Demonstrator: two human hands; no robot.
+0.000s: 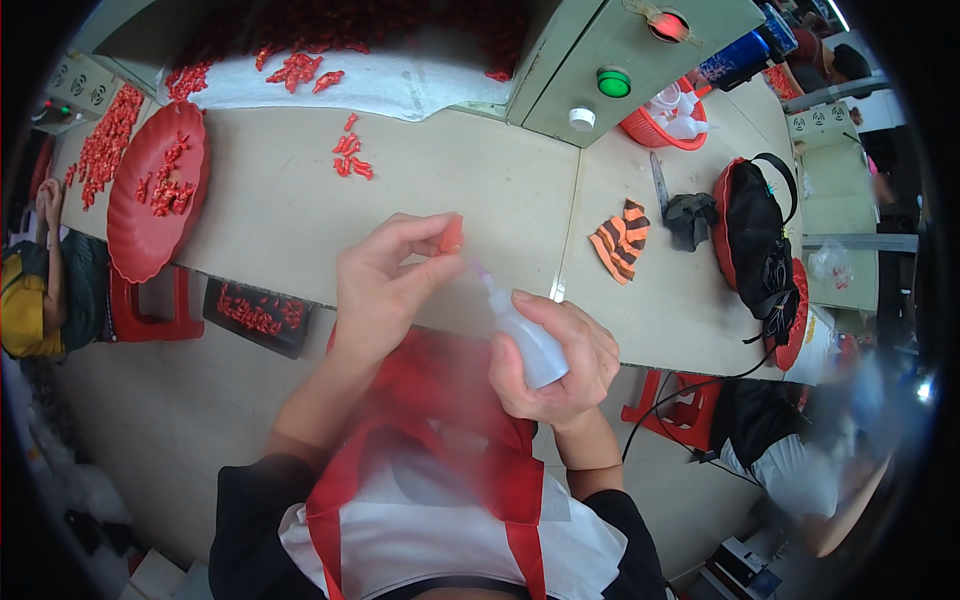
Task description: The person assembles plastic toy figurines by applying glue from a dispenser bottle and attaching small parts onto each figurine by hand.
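Red piece (pixel 452 236): held over the pale table (pixel 270 200), pinched between the thumb and fingertips of the left hand (pixel 385 275). Gripped the whitish squeeze bottle (pixel 527 340) in the right hand (pixel 578 365), with thumb and fingers closed around its body. Pointed the nozzle (pixel 482 270) toward the red piece, just beside it; could not tell touching from slightly apart. Saw a loose cluster of small red pieces (pixel 352 150) farther back, a scalloped red tray (pixel 125 230) to the left, and a striped orange cloth (pixel 622 240) to the right.
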